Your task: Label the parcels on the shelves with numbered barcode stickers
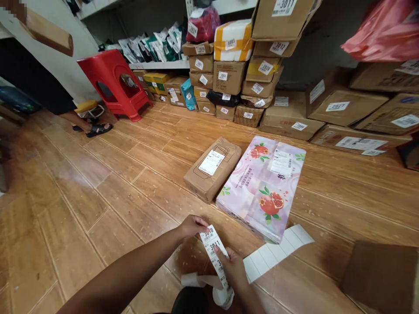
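Observation:
A strip of printed number labels [214,254] stretches between my two hands, with 3018 and 3011 readable near its upper end. My left hand [193,226] pinches that upper end between thumb and fingers. Lower down, my right hand [234,264] grips the strip, its thumb lying over the print. Below, the strip curls into a loose roll [223,297] close to my knee. In front of my hands lie a brown carton [199,179] with a shipping label and a lilac box [244,192] printed with pomegranates.
A blank white label strip [278,253] lies on the wooden floor, partly under the lilac box. Numbered parcels [229,76] are stacked along the wall. A red stool [114,83] stands left, beside a person in sandals [100,129] holding a carton. A brown box [381,277] is at lower right.

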Demonstrator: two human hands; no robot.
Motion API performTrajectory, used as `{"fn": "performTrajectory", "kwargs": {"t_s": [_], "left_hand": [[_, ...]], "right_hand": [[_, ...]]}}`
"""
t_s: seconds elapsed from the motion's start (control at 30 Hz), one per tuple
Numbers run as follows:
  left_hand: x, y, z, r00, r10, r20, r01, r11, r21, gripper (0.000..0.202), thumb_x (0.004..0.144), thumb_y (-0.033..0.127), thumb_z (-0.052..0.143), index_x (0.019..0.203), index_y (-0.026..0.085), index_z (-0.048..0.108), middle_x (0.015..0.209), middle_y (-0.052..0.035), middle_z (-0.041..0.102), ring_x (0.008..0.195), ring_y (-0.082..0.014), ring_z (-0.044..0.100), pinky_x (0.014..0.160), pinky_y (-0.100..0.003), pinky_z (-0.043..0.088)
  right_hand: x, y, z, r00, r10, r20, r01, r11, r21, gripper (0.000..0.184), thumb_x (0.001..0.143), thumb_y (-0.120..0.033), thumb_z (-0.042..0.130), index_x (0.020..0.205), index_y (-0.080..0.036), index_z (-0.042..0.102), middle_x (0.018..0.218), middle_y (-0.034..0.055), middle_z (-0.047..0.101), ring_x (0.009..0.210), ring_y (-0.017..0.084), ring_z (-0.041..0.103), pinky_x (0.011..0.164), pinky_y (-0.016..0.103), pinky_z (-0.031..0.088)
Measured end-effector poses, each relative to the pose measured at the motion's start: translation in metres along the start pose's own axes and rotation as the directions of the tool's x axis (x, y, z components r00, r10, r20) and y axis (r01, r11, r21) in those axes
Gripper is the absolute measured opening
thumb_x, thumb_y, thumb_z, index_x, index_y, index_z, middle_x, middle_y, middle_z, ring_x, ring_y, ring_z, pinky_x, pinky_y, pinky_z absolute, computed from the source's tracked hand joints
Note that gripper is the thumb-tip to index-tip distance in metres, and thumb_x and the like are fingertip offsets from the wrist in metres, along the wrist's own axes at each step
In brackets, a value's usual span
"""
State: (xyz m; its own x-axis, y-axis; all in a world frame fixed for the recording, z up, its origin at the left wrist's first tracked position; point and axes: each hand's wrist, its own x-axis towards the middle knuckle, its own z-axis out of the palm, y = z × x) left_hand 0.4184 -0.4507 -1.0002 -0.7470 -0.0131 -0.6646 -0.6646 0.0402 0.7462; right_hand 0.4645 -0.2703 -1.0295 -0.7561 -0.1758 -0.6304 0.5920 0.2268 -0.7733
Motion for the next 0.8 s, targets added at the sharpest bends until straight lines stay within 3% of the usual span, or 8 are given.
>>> {"fn": "performTrajectory", "kwargs": {"t_s": [0.1,0.2,0.3,0.37,0.47,0.6,0.73,0.8], "left_hand": [[0.004,-0.001,-0.020,0.983,0.140,-0.123,-0.131,0.988,0.078,0.066,0.041,0.068,0.071,0.072,0.010,0.068,0.067,-0.0093,0.069,0.059,-0.0176,0.061,0.060,-0.033,0.049],[0.012,0.012,-0.053,0.906,0.358,-0.226,-0.298,0.919,0.258,0.058,0.060,0.066,0.062,0.078,0.011,0.069,0.078,-0.0115,0.069,0.069,-0.0189,0.061,0.068,-0.035,0.050],[0.018,0.030,-0.080,0.794,0.579,-0.184,-0.440,0.757,0.484,0.036,0.071,0.050,0.062,0.078,0.016,0.070,0.081,-0.0090,0.066,0.079,-0.0190,0.059,0.077,-0.035,0.046],[0.022,0.038,-0.088,0.727,0.678,-0.107,-0.494,0.625,0.604,0.024,0.075,0.041,0.060,0.079,0.020,0.072,0.081,-0.0071,0.064,0.081,-0.0184,0.057,0.079,-0.034,0.044],[0.032,0.042,-0.088,0.647,0.762,-0.034,-0.503,0.461,0.731,0.020,0.081,0.035,0.055,0.081,0.024,0.072,0.083,-0.0067,0.064,0.085,-0.0191,0.055,0.080,-0.035,0.040],[0.045,0.043,-0.085,0.568,0.823,-0.024,-0.451,0.336,0.827,0.021,0.084,0.035,0.052,0.079,0.024,0.070,0.082,-0.0048,0.067,0.083,-0.0182,0.057,0.085,-0.036,0.037],[0.048,0.045,-0.084,0.524,0.846,-0.096,-0.379,0.333,0.863,0.013,0.081,0.033,0.058,0.084,0.024,0.066,0.083,-0.0018,0.069,0.084,-0.0164,0.059,0.095,-0.038,0.032],[0.044,0.047,-0.083,0.503,0.841,-0.200,-0.307,0.390,0.868,0.022,0.076,0.033,0.064,0.093,0.018,0.062,0.095,-0.0081,0.066,0.095,-0.0215,0.057,0.097,-0.041,0.031]], "right_hand": [[-0.003,-0.002,0.007,0.999,0.017,-0.051,-0.020,0.998,-0.059,0.049,0.063,-0.064,0.056,0.048,-0.021,0.040,0.044,-0.0032,0.043,0.046,0.011,0.037,0.046,0.026,0.029],[-0.012,0.003,0.007,0.997,0.068,-0.035,-0.070,0.996,-0.060,0.051,0.065,-0.067,0.052,0.047,-0.021,0.040,0.042,-0.0027,0.043,0.045,0.012,0.039,0.046,0.026,0.030],[-0.019,0.011,0.005,0.994,0.105,0.021,-0.105,0.994,0.018,0.051,0.067,-0.068,0.052,0.051,-0.020,0.045,0.044,-0.0013,0.048,0.045,0.012,0.043,0.046,0.026,0.033],[-0.022,0.014,0.004,0.993,0.103,0.057,-0.107,0.992,0.066,0.051,0.066,-0.068,0.053,0.052,-0.019,0.047,0.045,-0.0003,0.051,0.045,0.013,0.045,0.046,0.026,0.034],[-0.021,0.015,0.004,0.993,0.103,0.064,-0.109,0.990,0.091,0.051,0.064,-0.067,0.057,0.050,-0.020,0.044,0.044,-0.0012,0.050,0.044,0.012,0.044,0.045,0.025,0.034],[-0.015,0.020,0.001,0.996,0.075,0.056,-0.080,0.992,0.101,0.053,0.062,-0.070,0.057,0.050,-0.020,0.042,0.044,-0.0028,0.046,0.044,0.011,0.041,0.044,0.025,0.032],[-0.012,0.026,-0.002,0.996,0.065,0.069,-0.071,0.993,0.093,0.053,0.062,-0.071,0.057,0.052,-0.020,0.042,0.046,-0.0033,0.045,0.046,0.011,0.040,0.045,0.025,0.032],[-0.013,0.024,-0.003,0.995,0.071,0.076,-0.077,0.993,0.090,0.052,0.062,-0.069,0.057,0.052,-0.020,0.041,0.046,-0.0031,0.045,0.046,0.011,0.041,0.046,0.025,0.032]]}}
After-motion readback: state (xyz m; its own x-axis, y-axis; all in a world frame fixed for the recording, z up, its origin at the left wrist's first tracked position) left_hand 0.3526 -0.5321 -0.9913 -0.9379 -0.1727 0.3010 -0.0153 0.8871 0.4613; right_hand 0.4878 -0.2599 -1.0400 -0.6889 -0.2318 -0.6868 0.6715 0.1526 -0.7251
